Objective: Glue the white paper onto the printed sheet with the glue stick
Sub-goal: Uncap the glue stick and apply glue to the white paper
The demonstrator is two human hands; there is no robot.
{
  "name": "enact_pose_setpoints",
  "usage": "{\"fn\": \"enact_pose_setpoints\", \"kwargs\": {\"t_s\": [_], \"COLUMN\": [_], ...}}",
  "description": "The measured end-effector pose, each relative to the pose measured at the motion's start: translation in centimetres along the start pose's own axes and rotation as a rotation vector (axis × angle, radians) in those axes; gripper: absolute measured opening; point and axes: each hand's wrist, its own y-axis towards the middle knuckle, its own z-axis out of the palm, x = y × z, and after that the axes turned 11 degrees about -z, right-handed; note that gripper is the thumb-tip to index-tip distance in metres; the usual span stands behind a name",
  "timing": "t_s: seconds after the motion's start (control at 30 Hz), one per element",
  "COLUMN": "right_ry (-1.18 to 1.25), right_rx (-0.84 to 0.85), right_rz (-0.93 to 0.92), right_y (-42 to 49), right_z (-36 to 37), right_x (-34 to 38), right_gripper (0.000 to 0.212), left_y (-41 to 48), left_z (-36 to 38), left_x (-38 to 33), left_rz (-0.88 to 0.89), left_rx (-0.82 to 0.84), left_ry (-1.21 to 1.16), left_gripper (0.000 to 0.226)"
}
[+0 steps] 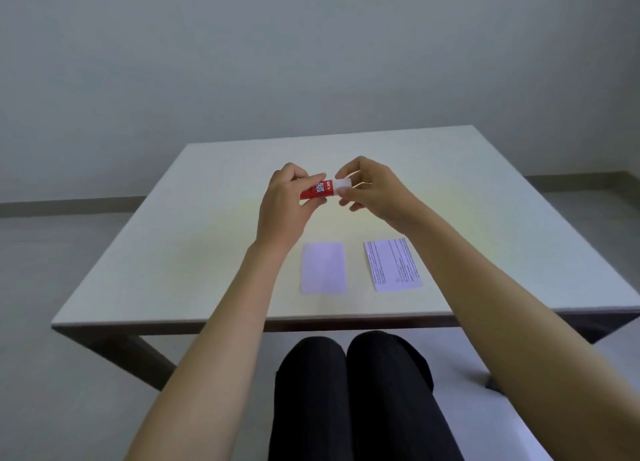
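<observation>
I hold a red glue stick (320, 189) sideways in the air above the table's middle. My left hand (285, 200) grips its red body. My right hand (370, 188) pinches the white cap (343, 185) at its right end; the cap still sits on the stick. Below the hands, a blank white paper (323, 268) lies flat on the table. To its right, apart from it, lies the printed sheet (393, 264) with small text, slightly turned.
The white table (207, 252) has its front edge close to my knees (349, 374), which show below in dark trousers. A grey wall stands behind the table. Grey floor lies on both sides.
</observation>
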Motion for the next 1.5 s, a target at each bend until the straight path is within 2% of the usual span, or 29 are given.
{"fn": "enact_pose_setpoints", "kwargs": {"t_s": [0.07, 0.17, 0.2, 0.3, 0.37, 0.47, 0.57, 0.63, 0.7, 0.8, 0.87, 0.97, 1.03, 1.13, 1.2, 1.37, 1.5], "right_ry": [-0.02, 0.007, 0.02, 0.101, 0.144, 0.157, 0.209, 0.238, 0.164, -0.19, -0.407, -0.596, -0.637, -0.626, -0.639, -0.666, -0.781], "right_rx": [0.019, -0.056, -0.073, -0.017, 0.008, -0.073, -0.121, -0.148, -0.252, -0.4, -0.409, -0.32, -0.259, -0.208, -0.183, -0.149, -0.159], "right_rz": [0.041, 0.212, 0.213, 0.096, 0.104, 0.212, 0.117, 0.049, 0.031, 0.097, 0.164, 0.219, 0.251, 0.275, 0.259, 0.267, 0.191], "right_y": [-0.1, 0.0, 0.0, -0.1, -0.1, -0.1, 0.1, 0.2, 0.6, 1.1, 1.0, 0.7, 0.5, -0.1, -0.3, -0.5, -1.1], "right_z": [-0.1, 0.0, 0.0, -0.4, -0.6, -0.4, -0.3, -0.9, -2.0, -4.3, -5.8, -6.7, -6.8, -6.7, -6.7, -6.8, -6.6], "right_x": [0.3, 0.6, 0.6, 0.1, 0.1, 0.0, -0.6, -1.1, -1.9, -4.3, -6.3, -8.8, -10.1, -11.2, -11.7, -12.2, -10.9], "right_gripper": [0.031, 0.047, 0.046, 0.019, 0.031, 0.044, 0.022, 0.017, 0.021, 0.031, 0.033, 0.022, 0.025, 0.046, 0.055, 0.058, 0.076], "left_y": [-0.1, 0.0, 0.0, 0.1, 0.2, 0.3, 0.5, 0.5, 0.5, 0.1, -0.3, -0.6, -0.7, -1.0, -1.1, -1.0, -1.0], "left_z": [0.0, 0.1, 0.1, 0.1, 0.0, 0.3, 0.5, 0.6, 0.4, 0.0, -0.3, -0.4, -0.2, 0.1, 0.4, 0.5, 0.8], "left_x": [-0.3, -0.8, -0.8, -0.6, -0.5, -0.6, -0.5, 0.0, 0.7, 2.2, 3.0, 3.4, 3.4, 3.1, 2.9, 2.5, 2.3], "left_rz": [0.002, 0.003, 0.003, -0.005, -0.014, -0.004, -0.01, -0.061, -0.138, -0.261, -0.337, -0.44, -0.488, -0.501, -0.494, -0.519, -0.588], "left_rx": [0.004, 0.004, 0.007, 0.002, 0.003, 0.001, 0.011, 0.031, 0.051, 0.075, 0.093, 0.105, 0.122, 0.153, 0.153, 0.129, 0.086], "left_ry": [0.006, 0.009, 0.009, 0.016, 0.01, 0.011, 0.004, -0.02, -0.062, -0.188, -0.293, -0.416, -0.516, -0.619, -0.632, -0.644, -0.673], "left_gripper": [0.04, 0.04, 0.04, 0.04, 0.04, 0.04, 0.04, 0.04, 0.033, 0.014, 0.008, 0.007, 0.012, 0.018, 0.02, 0.015, 0.012]}}
